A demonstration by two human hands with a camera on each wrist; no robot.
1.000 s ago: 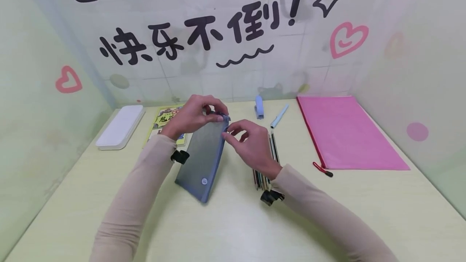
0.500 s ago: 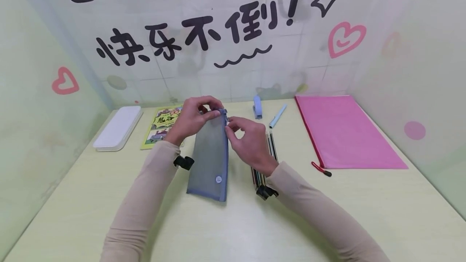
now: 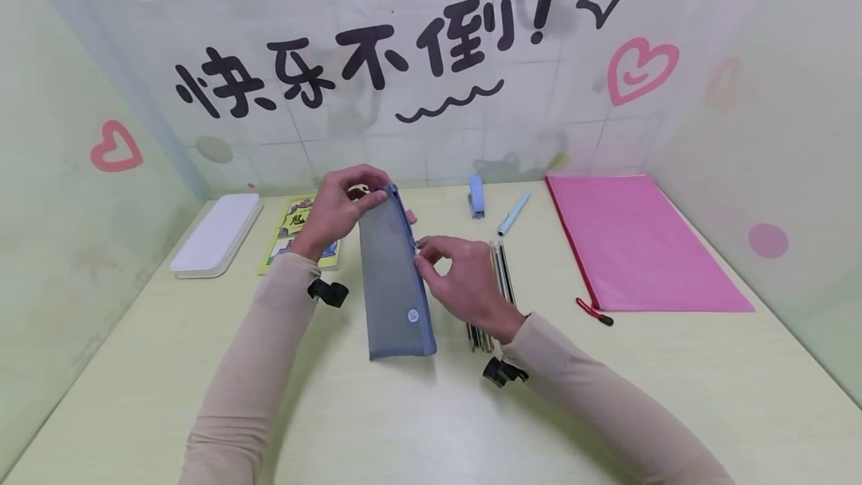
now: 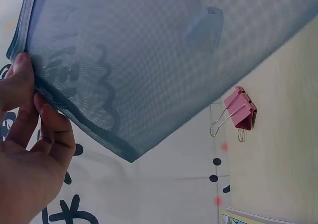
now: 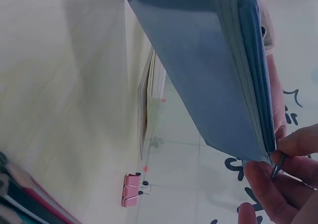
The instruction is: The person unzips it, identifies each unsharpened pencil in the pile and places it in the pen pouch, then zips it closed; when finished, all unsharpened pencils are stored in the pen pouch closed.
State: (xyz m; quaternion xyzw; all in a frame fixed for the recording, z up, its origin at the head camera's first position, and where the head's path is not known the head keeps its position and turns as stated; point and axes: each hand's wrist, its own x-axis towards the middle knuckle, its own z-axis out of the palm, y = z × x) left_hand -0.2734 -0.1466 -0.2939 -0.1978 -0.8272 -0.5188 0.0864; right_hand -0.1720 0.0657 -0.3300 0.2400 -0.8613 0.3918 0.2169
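Head view: the left hand (image 3: 340, 204) pinches the upper end of a long blue-grey mesh zip pouch (image 3: 393, 283), tilted over the pale desk (image 3: 377, 425). Left wrist view: a pink binder clip (image 4: 241, 110) with wire handles sits beyond the pouch. Right wrist view: the right hand (image 5: 285, 190) clamps the slender zip pull (image 5: 278, 166).

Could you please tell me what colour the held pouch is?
The pouch is blue-grey mesh; the left wrist view shows it best.

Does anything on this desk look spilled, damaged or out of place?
Nothing stands out. The pouch tilts, but the left hand holds it while the right hand pinches its zipper pull.
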